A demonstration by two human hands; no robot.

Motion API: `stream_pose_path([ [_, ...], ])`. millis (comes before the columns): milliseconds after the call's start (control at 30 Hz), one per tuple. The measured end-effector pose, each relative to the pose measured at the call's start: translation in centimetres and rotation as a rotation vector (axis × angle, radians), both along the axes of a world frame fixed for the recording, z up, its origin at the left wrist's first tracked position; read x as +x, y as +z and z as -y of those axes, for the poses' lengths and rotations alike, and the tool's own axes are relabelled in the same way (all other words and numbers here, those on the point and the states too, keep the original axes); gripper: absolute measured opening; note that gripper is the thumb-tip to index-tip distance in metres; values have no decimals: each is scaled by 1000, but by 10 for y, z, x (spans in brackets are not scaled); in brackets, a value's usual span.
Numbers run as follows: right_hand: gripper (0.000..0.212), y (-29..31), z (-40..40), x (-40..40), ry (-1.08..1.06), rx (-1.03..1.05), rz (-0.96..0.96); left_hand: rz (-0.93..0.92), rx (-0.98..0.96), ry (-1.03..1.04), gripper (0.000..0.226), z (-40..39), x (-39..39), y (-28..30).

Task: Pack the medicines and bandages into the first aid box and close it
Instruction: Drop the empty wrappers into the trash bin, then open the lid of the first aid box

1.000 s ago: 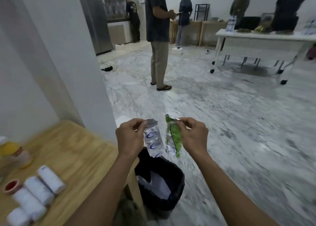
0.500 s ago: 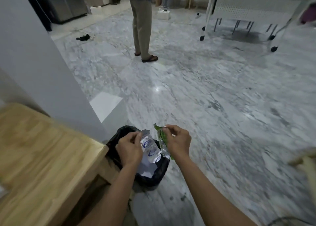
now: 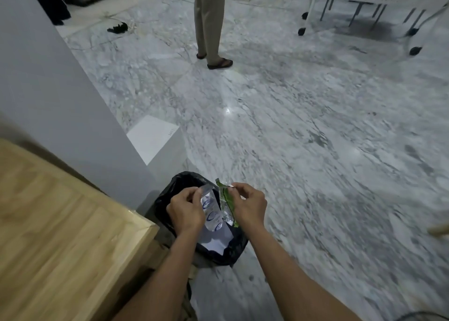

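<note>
I am holding two foil medicine packets over the bin, one in each hand. The silver blister strip with blue markings is hanging from my left hand, pinched at its top corner between thumb and fingertips, so that hand is closed on it. The green-and-silver sachet is hanging from my right hand, which is gripping it by the top edge in the same pinch. The two packets are dangling side by side, very near each other; I cannot tell whether they are touching.

Directly beneath them a bin lined with a black bag is standing on the floor, its mouth open, with something white lying inside. The bin is sitting just beside the corner of a light wooden table, which is filling the lower left of my view. Behind the table a white wall is running back, ending at a low white block on the floor.

Further out, grey marble flooring is spreading across the room. Another person's legs in khaki trousers are standing well apart from me, sandals on. At the upper right a white table on castors is partly showing.
</note>
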State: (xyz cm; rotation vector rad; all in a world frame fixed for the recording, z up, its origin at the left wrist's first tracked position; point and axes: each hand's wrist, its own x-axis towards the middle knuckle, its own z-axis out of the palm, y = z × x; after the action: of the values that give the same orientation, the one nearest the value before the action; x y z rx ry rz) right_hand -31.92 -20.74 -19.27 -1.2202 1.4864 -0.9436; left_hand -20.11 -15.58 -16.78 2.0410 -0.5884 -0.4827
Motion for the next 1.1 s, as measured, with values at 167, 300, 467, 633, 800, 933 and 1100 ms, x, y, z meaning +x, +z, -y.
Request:
stream_pose_path([
  [167,37,-13,-5,1,146,111,-26,-69,87,-32,40,-2,6,-8],
  [300,58,-17,-7,1,157,149,-8,-86,96,-52,45,-4,7,-11],
  [467,60,-12,-7,0,135,140,9,-75,92,-66,46,-3,6,-9],
  [633,59,0,-9,-4,135,118,7,-67,82,-66,44,-7,2,4],
  [800,52,30,-13,-16,111,73,8,-31,61,-102,43,-15,-10,32],
  [933,41,74,-15,-24,76,31,42,8,-1,-188,38,-20,-23,75],
  [1100,34,142,-27,-26,72,-85,122,12,-137,-225,34,-39,-30,144],
])
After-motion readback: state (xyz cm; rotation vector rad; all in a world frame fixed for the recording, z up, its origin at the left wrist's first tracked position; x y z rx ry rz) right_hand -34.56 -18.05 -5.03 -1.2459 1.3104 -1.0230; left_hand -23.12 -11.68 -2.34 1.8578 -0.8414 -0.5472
